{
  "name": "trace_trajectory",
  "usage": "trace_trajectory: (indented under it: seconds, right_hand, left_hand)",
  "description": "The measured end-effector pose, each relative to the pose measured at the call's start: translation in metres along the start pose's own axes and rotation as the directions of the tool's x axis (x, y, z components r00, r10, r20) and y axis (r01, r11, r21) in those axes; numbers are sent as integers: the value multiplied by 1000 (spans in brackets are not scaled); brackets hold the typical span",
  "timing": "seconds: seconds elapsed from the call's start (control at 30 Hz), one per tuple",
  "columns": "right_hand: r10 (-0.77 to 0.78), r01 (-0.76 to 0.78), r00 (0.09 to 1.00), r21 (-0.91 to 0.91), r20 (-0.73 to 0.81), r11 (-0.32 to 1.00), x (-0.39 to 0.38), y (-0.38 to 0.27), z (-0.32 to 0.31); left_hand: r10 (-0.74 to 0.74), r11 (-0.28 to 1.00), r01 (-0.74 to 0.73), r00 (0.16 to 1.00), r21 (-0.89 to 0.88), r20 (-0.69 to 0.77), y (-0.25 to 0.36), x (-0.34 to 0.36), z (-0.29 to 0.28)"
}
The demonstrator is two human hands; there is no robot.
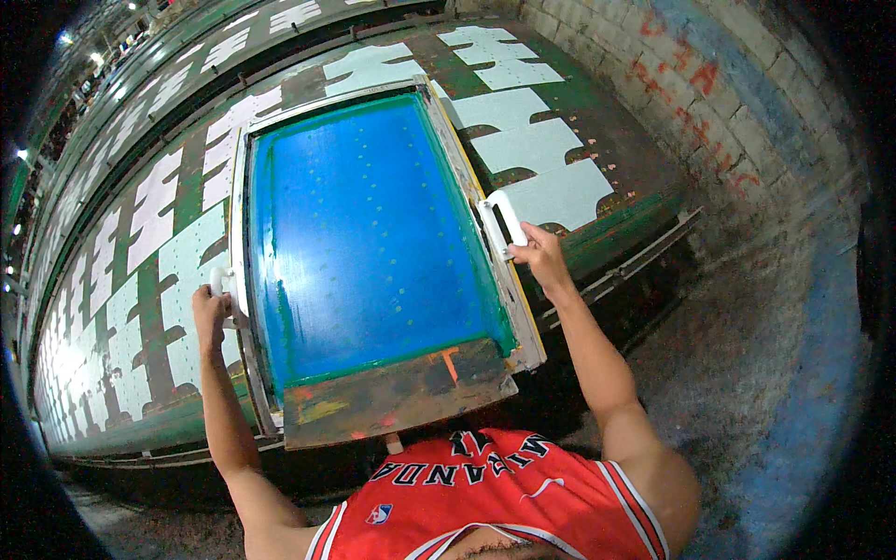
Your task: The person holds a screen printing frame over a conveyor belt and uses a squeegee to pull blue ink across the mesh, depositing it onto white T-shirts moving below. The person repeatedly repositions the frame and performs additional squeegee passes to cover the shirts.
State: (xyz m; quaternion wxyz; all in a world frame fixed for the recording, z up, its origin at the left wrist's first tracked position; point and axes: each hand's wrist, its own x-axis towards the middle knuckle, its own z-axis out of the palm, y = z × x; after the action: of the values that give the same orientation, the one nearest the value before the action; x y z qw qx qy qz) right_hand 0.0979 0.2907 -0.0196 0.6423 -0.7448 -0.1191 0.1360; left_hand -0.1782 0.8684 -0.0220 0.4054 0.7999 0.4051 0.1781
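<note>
A large screen-printing frame [373, 233] with blue mesh and green-smeared edges lies in front of me over a long printing table. My left hand [212, 308] is closed round the white handle [220, 278] on the frame's left side. On the right side, the fingers of my right hand [539, 257] grip the lower end of a second white handle [505, 222]. A paint-stained board [392, 397] runs along the frame's near end. Whatever lies directly under the frame is hidden.
Pale cut garment pieces [541, 159] lie in rows on the green-stained table [621, 219], to both sides of the frame. More such tables [187, 70] stretch away at the left. A block wall [709, 112] with red marks stands at the right.
</note>
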Motion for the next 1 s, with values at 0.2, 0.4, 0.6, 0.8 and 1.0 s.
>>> trace_trajectory:
  seconds: [0.2, 0.4, 0.6, 0.8, 1.0]
  right_hand:
    - [89, -87, 996, -103, 15, 991, 88, 28, -25]
    - [89, -88, 996, -29, 25, 996, 143, 44, -32]
    - [45, -44, 999, -98, 8, 994, 197, 65, -59]
    - [8, -11, 983, 19, 184, 1000, 225, 83, -96]
    - [-17, -7, 958, 82, 287, 997, 239, 104, -112]
  left_hand:
    - [31, 999, -30, 999, 28, -36, 25, 24, 53]
    - [6, 999, -4, 999, 43, -37, 42, 47, 60]
    - [103, 994, -104, 993, -15, -51, 59, 41, 87]
    - [-44, 994, 61, 983, 89, -178, 103, 20, 105]
    - [-17, 978, 85, 942, 190, -336, 97, 11, 125]
